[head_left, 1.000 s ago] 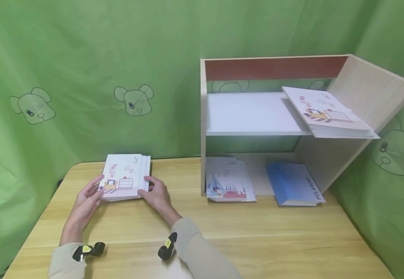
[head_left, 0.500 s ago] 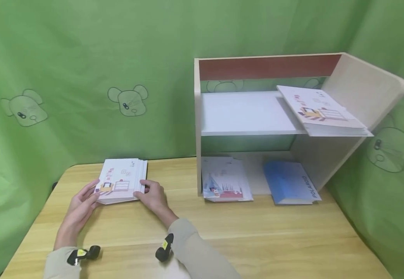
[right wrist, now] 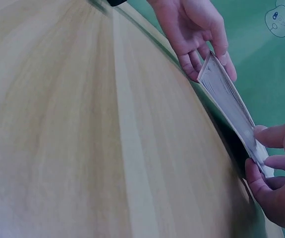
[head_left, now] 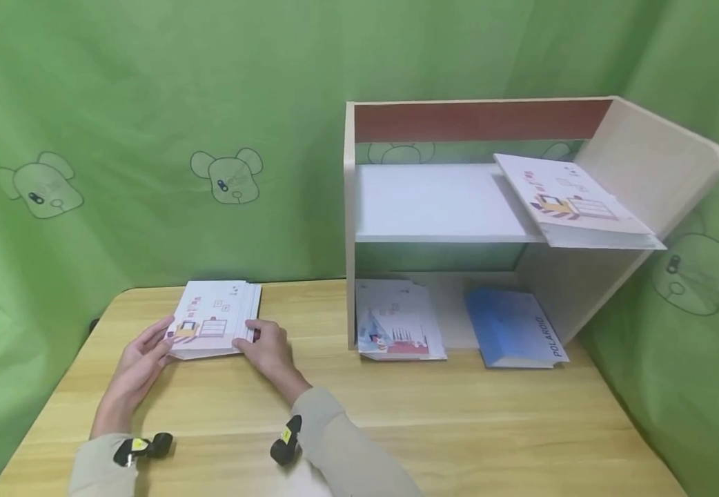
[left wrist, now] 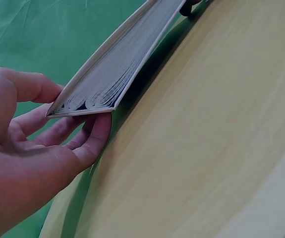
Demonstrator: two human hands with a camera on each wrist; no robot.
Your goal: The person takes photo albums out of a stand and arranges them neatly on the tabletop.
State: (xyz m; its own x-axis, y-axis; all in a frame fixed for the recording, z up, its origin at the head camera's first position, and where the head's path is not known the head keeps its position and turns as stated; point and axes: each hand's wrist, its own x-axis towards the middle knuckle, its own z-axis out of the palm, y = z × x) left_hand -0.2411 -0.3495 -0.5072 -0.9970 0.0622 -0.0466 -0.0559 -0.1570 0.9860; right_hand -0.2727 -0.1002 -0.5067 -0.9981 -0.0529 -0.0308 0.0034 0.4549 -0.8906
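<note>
A white photo album [head_left: 207,314] with a drawn room on its cover is held between both hands near the table's back left. My left hand [head_left: 139,366] grips its left side; in the left wrist view, the thumb is at the top cover's edge and the fingers are beneath the album [left wrist: 115,64]. My right hand [head_left: 270,352] pinches the right edge, seen also in the right wrist view, where the album's page edges [right wrist: 226,94] face the camera. The album's near end is tilted above the tabletop, with shadow below. Its underside is hidden in the head view.
A two-level wooden shelf [head_left: 350,228] stands at the back right. On its upper board a matching white album [head_left: 573,197] leans, overhanging the front. Below lie another illustrated white album [head_left: 399,317] and a blue album [head_left: 515,328] lettered POLAROID. A green curtain [head_left: 148,83] hangs behind the wooden table [head_left: 446,428].
The head view has shifted slightly, moving the shelf left in frame. Both hands keep hold of the album, whose far edge now sits a little lower in the picture.
</note>
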